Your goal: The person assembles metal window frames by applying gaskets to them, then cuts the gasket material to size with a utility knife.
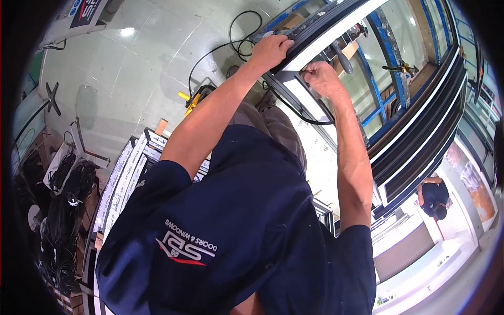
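A dark window frame [320,32] with white inner faces lies across the workbench in front of me. My left hand [271,51] rests on its near outer edge, the fingers curled over the dark profile. At the inner side of the frame's corner, my right hand [324,80] is closed, thumb and fingertips pinched together against the profile. A thin black rubber strip [302,116] loops below the corner and runs up towards these fingers; the exact grip is partly hidden. Beyond the right hand is a grey rounded handle [342,60].
Blue bench supports [386,47] stand under the frame. Several dark profiles [420,136] are stacked at the right. A yellow-handled tool [191,102] and a black cable [202,58] lie on the floor. White-wrapped profiles [123,184] are at left. Another person [434,198] is at far right.
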A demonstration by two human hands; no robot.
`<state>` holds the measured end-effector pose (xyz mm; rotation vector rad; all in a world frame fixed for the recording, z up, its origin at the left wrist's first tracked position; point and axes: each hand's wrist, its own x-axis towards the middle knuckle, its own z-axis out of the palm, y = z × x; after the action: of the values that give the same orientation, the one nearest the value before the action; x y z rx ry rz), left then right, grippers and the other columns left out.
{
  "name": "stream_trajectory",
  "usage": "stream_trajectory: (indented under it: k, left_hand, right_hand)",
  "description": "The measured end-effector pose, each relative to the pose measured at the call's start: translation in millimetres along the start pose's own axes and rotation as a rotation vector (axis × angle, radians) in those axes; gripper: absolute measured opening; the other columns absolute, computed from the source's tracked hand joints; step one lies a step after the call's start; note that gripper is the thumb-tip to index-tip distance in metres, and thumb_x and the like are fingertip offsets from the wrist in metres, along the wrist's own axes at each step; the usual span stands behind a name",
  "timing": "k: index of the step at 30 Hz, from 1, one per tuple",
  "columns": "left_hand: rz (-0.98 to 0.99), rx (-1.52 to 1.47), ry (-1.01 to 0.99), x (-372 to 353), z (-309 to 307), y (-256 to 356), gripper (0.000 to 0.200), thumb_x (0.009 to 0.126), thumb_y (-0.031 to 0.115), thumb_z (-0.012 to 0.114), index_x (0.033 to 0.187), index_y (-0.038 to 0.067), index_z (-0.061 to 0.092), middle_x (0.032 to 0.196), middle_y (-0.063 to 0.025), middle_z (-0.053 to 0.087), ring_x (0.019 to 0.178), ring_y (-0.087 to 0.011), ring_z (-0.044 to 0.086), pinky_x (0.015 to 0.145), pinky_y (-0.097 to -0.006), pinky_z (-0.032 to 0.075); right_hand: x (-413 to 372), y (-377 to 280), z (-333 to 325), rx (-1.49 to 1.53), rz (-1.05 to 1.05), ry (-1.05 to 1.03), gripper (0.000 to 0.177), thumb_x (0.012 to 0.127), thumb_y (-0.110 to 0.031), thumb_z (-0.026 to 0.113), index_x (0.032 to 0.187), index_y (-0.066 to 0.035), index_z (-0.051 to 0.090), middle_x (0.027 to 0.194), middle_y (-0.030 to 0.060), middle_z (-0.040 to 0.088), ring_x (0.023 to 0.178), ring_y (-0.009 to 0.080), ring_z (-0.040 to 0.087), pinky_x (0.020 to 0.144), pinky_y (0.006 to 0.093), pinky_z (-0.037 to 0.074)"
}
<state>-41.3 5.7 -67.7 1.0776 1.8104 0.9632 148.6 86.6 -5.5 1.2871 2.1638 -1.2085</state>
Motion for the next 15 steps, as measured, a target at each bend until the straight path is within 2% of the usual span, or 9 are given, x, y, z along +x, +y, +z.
stream_trajectory:
  k: [2, 8, 15]
  left_hand:
    - [0.009, 0.005, -0.006, -0.7, -2.2, 2.2, 0.032, 0.099, 0.032, 0.056, 0.097, 0.003, 0.070, 0.091, -0.0216, 0.069, 0.087, -0.0431, 0.064, 0.075, -0.0466, 0.049]
    - [0.008, -0.018, 0.001, -0.8, -0.9, 0.9, 0.033, 0.099, 0.032, 0.057, 0.098, 0.002, 0.069, 0.090, -0.0219, 0.068, 0.086, -0.0434, 0.063, 0.074, -0.0473, 0.048]
    - [-0.006, -0.003, -0.001, -0.5, -3.5, 4.1, 0.033, 0.098, 0.032, 0.058, 0.096, 0.002, 0.069, 0.088, -0.0215, 0.067, 0.085, -0.0425, 0.063, 0.075, -0.0465, 0.049]
  right_hand:
    - [-12.6, -31.0, -11.1, -0.217, -0.133, 0.087, 0.023, 0.081, -0.017, 0.065, 0.092, 0.002, 0.072, 0.079, 0.0235, 0.068, 0.077, 0.0361, 0.070, 0.076, 0.0418, 0.054]
    - [-9.2, -22.3, -13.9, -0.012, -0.014, -0.058, 0.020, 0.081, -0.015, 0.064, 0.091, 0.001, 0.071, 0.084, 0.0241, 0.069, 0.086, 0.0410, 0.069, 0.080, 0.0466, 0.054]
    - [-20.7, -34.2, -18.6, -0.211, -0.090, 0.021, 0.016, 0.081, -0.016, 0.064, 0.087, -0.003, 0.071, 0.083, 0.0211, 0.070, 0.083, 0.0397, 0.069, 0.078, 0.0464, 0.054]
